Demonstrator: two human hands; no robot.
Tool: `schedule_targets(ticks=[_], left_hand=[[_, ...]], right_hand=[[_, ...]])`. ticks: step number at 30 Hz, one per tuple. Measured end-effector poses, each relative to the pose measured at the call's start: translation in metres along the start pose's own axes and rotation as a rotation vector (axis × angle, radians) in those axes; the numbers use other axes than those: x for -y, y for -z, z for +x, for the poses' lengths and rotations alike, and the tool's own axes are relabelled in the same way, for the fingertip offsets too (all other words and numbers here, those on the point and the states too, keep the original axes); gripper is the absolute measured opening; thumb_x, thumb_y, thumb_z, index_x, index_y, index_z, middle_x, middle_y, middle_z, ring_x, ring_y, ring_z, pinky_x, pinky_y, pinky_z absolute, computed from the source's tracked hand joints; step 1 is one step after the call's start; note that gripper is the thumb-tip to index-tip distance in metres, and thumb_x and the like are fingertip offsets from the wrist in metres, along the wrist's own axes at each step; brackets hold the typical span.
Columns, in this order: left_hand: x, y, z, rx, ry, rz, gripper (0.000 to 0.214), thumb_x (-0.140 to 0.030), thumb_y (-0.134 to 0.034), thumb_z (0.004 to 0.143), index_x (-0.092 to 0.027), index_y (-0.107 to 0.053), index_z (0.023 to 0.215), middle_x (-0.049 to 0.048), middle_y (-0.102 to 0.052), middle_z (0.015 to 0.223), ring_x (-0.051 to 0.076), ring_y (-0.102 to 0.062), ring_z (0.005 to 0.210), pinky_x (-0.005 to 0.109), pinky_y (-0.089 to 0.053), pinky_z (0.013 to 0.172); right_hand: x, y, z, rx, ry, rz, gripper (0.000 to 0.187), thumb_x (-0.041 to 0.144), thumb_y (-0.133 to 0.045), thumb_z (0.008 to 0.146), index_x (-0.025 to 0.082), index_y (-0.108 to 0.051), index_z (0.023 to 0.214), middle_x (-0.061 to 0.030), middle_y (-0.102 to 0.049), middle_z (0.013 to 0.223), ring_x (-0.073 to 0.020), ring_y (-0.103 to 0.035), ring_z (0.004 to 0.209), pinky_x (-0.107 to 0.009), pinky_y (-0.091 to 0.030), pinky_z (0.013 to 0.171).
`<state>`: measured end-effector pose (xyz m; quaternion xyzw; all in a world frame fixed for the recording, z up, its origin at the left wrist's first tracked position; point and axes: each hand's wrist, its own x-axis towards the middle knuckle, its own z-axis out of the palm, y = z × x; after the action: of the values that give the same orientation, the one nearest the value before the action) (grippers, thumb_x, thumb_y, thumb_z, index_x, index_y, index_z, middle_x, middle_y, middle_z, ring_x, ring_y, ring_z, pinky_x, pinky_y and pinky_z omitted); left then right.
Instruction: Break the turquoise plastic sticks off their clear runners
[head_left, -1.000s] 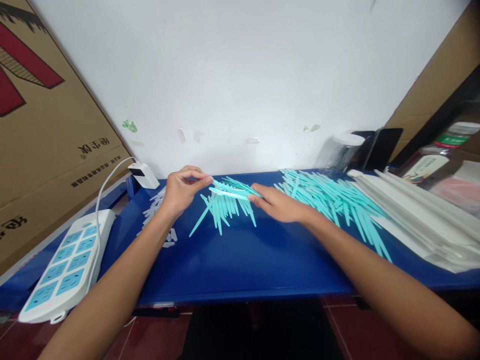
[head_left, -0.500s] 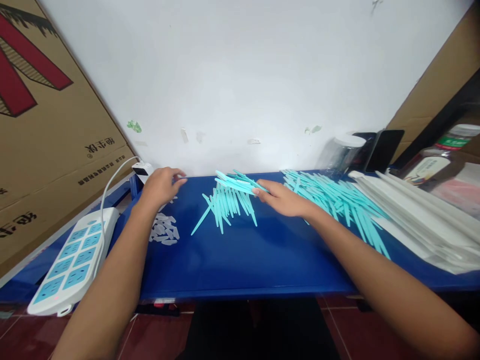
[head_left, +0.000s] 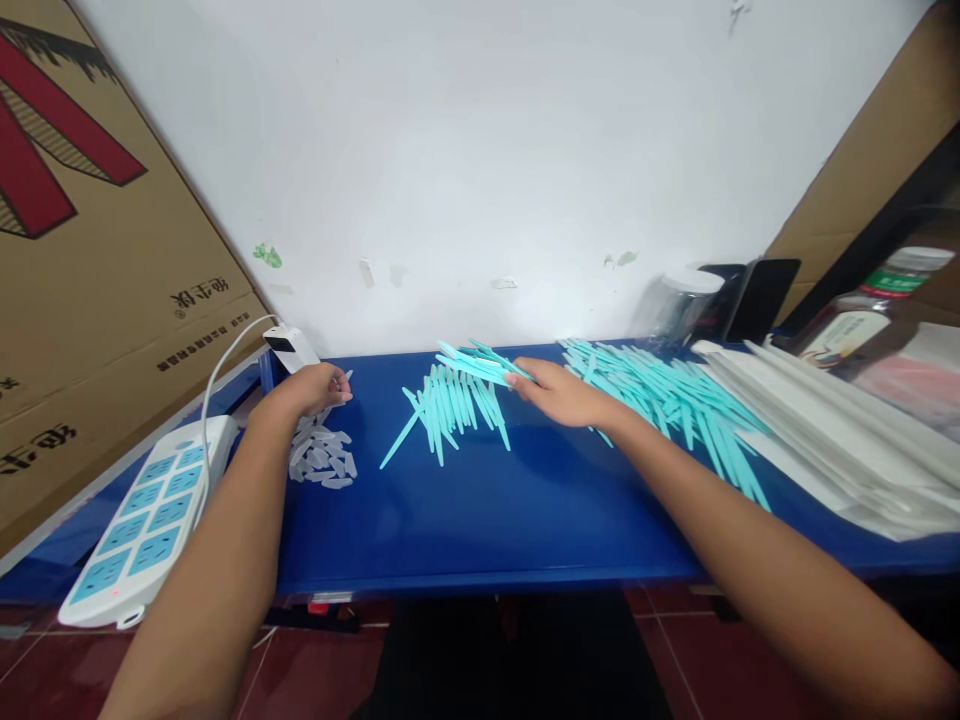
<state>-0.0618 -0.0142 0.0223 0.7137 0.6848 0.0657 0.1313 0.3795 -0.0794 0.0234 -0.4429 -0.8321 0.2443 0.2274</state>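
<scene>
My right hand [head_left: 555, 390] is closed around a bunch of slim turquoise sticks [head_left: 474, 362], which point left above the table. Below them, a row of similar turquoise sticks [head_left: 450, 405] lies fanned out on the blue tabletop, with one stick set crosswise at its left end. My left hand [head_left: 321, 390] is at the back left, its fingers curled and the tips drawn together. Whatever may be between those fingertips is too small to make out. Just below this hand is a small pile of translucent whitish pieces [head_left: 324, 460].
A larger heap of turquoise sticks [head_left: 660, 390] spreads at right, beside stacked white sleeves [head_left: 832, 440]. Behind stand a clear jar [head_left: 679, 305], a dark phone [head_left: 761, 300] and a bottle [head_left: 855, 320]. Left are a power strip [head_left: 150, 520], a white device [head_left: 291, 348] and a cardboard box [head_left: 112, 270].
My left hand has moved slightly left and down toward the translucent pieces, and its fingers have curled in. My right hand stays nearly in place with its bunch of sticks.
</scene>
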Motion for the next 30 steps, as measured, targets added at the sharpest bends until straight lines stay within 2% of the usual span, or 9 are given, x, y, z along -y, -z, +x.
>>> schedule_targets(ticks=[5, 8, 11, 14, 16, 20, 24, 27, 30], left_hand=[[-0.007, -0.003, 0.001, 0.031, -0.009, -0.071, 0.038, -0.056, -0.083, 0.053, -0.023, -0.073, 0.07, 0.0077, -0.075, 0.074, 0.027, -0.068, 0.07, 0.032, -0.046, 0.062], [-0.022, -0.007, -0.002, 0.006, -0.082, -0.161, 0.046, -0.065, -0.083, 0.056, -0.023, -0.072, 0.072, 0.0092, -0.077, 0.077, 0.027, -0.068, 0.073, 0.033, -0.048, 0.065], [-0.048, -0.012, -0.009, -0.049, -0.204, -0.32, 0.051, -0.072, -0.076, 0.069, -0.023, -0.068, 0.081, 0.0079, -0.076, 0.077, 0.024, -0.068, 0.071, 0.032, -0.05, 0.066], [-0.076, -0.017, -0.019, -0.017, -0.321, -0.544, 0.048, -0.069, -0.068, 0.085, -0.022, -0.065, 0.093, 0.0035, -0.07, 0.07, 0.019, -0.065, 0.064, 0.028, -0.048, 0.059], [-0.091, -0.02, -0.024, 0.008, -0.375, -0.677, 0.045, -0.066, -0.067, 0.089, -0.021, -0.067, 0.098, 0.0011, -0.065, 0.068, 0.016, -0.061, 0.06, 0.026, -0.046, 0.054], [-0.105, -0.027, -0.028, 0.007, -0.414, -0.848, 0.045, -0.06, -0.072, 0.089, -0.019, -0.074, 0.108, 0.0041, -0.069, 0.081, 0.012, -0.058, 0.06, 0.025, -0.049, 0.056], [-0.111, -0.031, -0.029, 0.0, -0.407, -0.879, 0.05, -0.058, -0.076, 0.087, -0.018, -0.075, 0.116, 0.0104, -0.077, 0.093, 0.013, -0.059, 0.062, 0.027, -0.052, 0.059], [-0.115, -0.031, -0.032, -0.068, -0.385, -0.885, 0.051, -0.058, -0.08, 0.083, -0.016, -0.077, 0.113, 0.0137, -0.08, 0.098, 0.013, -0.061, 0.061, 0.028, -0.051, 0.058], [-0.119, -0.032, -0.034, -0.187, -0.394, -0.886, 0.048, -0.056, -0.084, 0.079, -0.016, -0.08, 0.106, 0.0131, -0.081, 0.095, 0.015, -0.064, 0.063, 0.028, -0.051, 0.057]], right_hand=[[-0.001, 0.001, 0.0, 0.005, 0.004, 0.031, 0.038, 0.051, -0.036, 0.109, 0.022, -0.046, 0.087, -0.0021, -0.056, 0.082, -0.018, -0.049, 0.071, -0.032, -0.035, 0.066], [-0.003, 0.001, 0.0, 0.022, -0.004, 0.089, 0.04, 0.054, -0.037, 0.109, 0.022, -0.046, 0.087, -0.0009, -0.056, 0.08, -0.0169, -0.049, 0.068, -0.031, -0.036, 0.065], [-0.005, 0.001, 0.0, 0.02, -0.012, 0.114, 0.041, 0.056, -0.038, 0.108, 0.022, -0.047, 0.088, -0.0006, -0.057, 0.08, -0.0166, -0.05, 0.068, -0.031, -0.037, 0.064], [-0.008, 0.001, 0.001, -0.007, -0.014, 0.069, 0.041, 0.056, -0.037, 0.108, 0.022, -0.047, 0.088, -0.0014, -0.058, 0.081, -0.0175, -0.051, 0.07, -0.031, -0.036, 0.065], [-0.009, 0.001, 0.001, -0.029, -0.014, 0.026, 0.04, 0.055, -0.037, 0.109, 0.022, -0.047, 0.088, -0.0023, -0.058, 0.082, -0.0183, -0.051, 0.072, -0.032, -0.036, 0.067], [-0.01, 0.003, 0.001, -0.029, -0.006, -0.001, 0.04, 0.054, -0.036, 0.109, 0.022, -0.048, 0.087, -0.0032, -0.059, 0.083, -0.0192, -0.051, 0.074, -0.032, -0.036, 0.068], [-0.008, 0.004, 0.001, -0.004, -0.01, -0.021, 0.04, 0.053, -0.036, 0.109, 0.022, -0.049, 0.088, -0.0039, -0.059, 0.084, -0.0198, -0.051, 0.074, -0.033, -0.037, 0.069], [-0.007, 0.003, 0.0, 0.005, -0.018, -0.023, 0.04, 0.054, -0.037, 0.109, 0.022, -0.049, 0.088, -0.0042, -0.059, 0.084, -0.0201, -0.05, 0.074, -0.033, -0.037, 0.069], [-0.007, 0.004, 0.0, 0.014, -0.017, -0.011, 0.04, 0.054, -0.036, 0.109, 0.022, -0.049, 0.088, -0.0043, -0.059, 0.084, -0.02, -0.05, 0.074, -0.033, -0.037, 0.069]])
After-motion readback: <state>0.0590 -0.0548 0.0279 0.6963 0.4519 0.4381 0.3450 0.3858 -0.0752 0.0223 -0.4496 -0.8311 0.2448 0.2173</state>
